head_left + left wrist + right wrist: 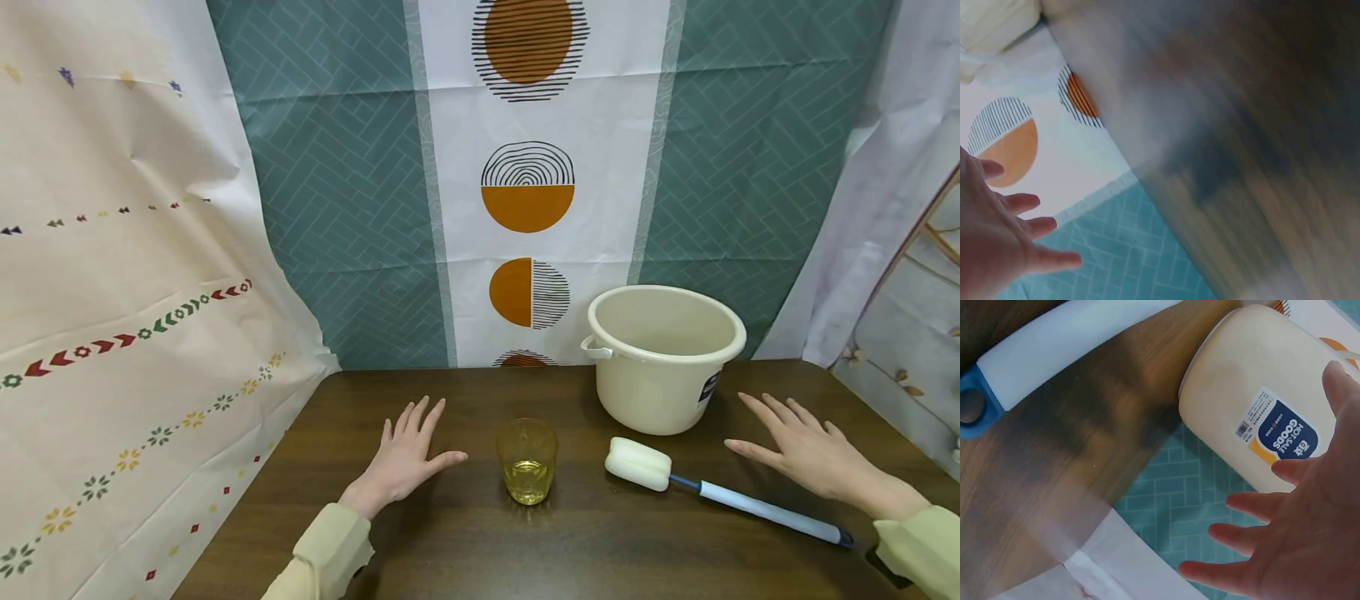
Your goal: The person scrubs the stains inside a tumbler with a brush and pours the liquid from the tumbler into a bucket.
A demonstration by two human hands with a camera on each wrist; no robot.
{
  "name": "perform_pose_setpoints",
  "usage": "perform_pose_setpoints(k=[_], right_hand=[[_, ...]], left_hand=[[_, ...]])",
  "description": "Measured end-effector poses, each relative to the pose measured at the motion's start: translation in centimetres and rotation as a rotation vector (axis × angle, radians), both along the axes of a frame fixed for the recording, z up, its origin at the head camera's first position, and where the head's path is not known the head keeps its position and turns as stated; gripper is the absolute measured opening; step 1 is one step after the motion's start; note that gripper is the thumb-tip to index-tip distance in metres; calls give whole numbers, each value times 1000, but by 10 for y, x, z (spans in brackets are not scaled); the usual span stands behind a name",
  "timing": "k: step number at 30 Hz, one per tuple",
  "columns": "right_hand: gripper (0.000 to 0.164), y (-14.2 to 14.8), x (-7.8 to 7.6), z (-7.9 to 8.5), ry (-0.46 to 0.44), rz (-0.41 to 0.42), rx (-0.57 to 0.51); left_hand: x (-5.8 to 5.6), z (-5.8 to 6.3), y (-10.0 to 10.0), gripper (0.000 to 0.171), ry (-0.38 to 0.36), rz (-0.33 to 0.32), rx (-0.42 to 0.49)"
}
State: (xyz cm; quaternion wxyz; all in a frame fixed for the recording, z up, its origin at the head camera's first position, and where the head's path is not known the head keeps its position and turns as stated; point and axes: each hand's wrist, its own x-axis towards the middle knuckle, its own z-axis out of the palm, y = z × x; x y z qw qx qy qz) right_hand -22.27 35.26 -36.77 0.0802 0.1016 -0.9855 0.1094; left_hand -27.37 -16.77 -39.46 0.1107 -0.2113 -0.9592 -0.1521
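In the head view, my left hand (397,458) hovers with fingers spread, to the left of a yellow-tinted glass (527,467) with some liquid at its bottom. The left wrist view shows the same hand (997,231) with nothing in its grasp. Over on the right, my right hand (813,450) is spread too, holding nothing. Below and left of it lies a sponge bottle brush with a white head (637,463) and a pale blue handle (772,510). Its dark blue end loop (979,403) shows in the right wrist view, where my right hand (1297,519) also appears.
A cream bucket (660,383) with a side handle stands at the back right; its label (1285,428) shows in the right wrist view. The brown wooden table (465,550) ends at a patterned curtain (352,208) behind. A cream cloth (112,292) hangs along the left side.
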Motion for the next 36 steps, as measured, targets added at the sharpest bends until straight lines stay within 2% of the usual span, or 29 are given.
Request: perform_pose_setpoints(k=[6, 11, 20, 25, 29, 36], right_hand=[[82, -3, 3, 0, 13, 9, 18], [78, -5, 5, -1, 34, 58, 9], [72, -9, 9, -4, -44, 90, -74], [72, -12, 9, -3, -80, 106, -95], [74, -14, 10, -2, -86, 105, -100], [73, -17, 11, -5, -102, 110, -93]], left_hand=[[2, 2, 12, 92, -6, -89, 45], [3, 1, 20, 92, -34, -134, 107], [2, 3, 37, 86, -221, -241, 359], [2, 2, 43, 84, -298, -296, 471], [0, 0, 48, 86, -332, -330, 501], [-4, -4, 54, 90, -349, -361, 544]])
